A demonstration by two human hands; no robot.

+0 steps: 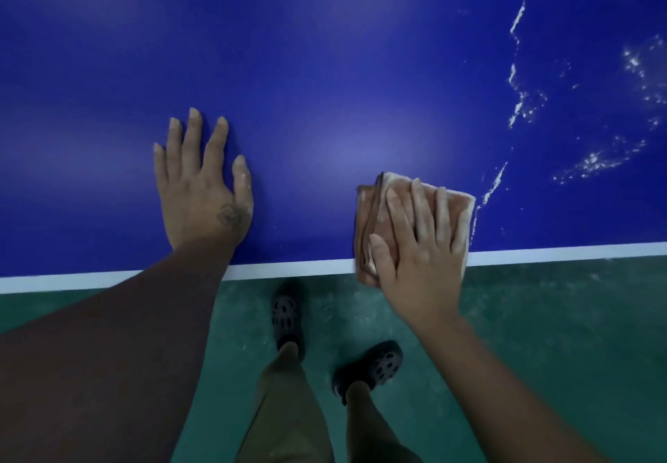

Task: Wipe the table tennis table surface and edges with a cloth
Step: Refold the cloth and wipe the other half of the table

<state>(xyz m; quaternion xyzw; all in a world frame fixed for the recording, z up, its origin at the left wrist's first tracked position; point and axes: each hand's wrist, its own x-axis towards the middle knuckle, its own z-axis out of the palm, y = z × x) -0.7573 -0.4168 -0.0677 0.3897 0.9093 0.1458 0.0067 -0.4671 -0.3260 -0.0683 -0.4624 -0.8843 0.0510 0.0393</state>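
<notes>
Head view, looking down over the near edge of the blue counter (pixel 325 65); a white edge line (pixel 288 268) runs from 9 to 3 o'clock along that edge. The left hand (pixel 202 188) lies palm-down on the bare blue surface at about 9 o'clock from frame centre; its fingers (pixel 195 137) are straight and spread, tips toward 12 o'clock, holding nothing. The right hand (pixel 422 256) sits at about 3 to 4 o'clock from centre, flat on top of a folded brown-orange cloth (pixel 371 217); its four fingers are straight and close together, pressing down on the cloth and pointing to 12 o'clock; the thumb lies along the folded layers on the cloth's 9 o'clock side. The cloth is under the fingers and palm, its far edge showing just beyond the fingertips; its near end covers the white edge line and reaches slightly past the counter's rim. White powdery streaks (pixel 519 101) trail over the surface from 12 to 3 o'clock of the cloth, the closest just beside its 3 o'clock edge; some whitish dust shows on both hands. Below the rim: green floor (pixel 541 318), two dark perforated shoes (pixel 287 318), olive trousers (pixel 288 408).
</notes>
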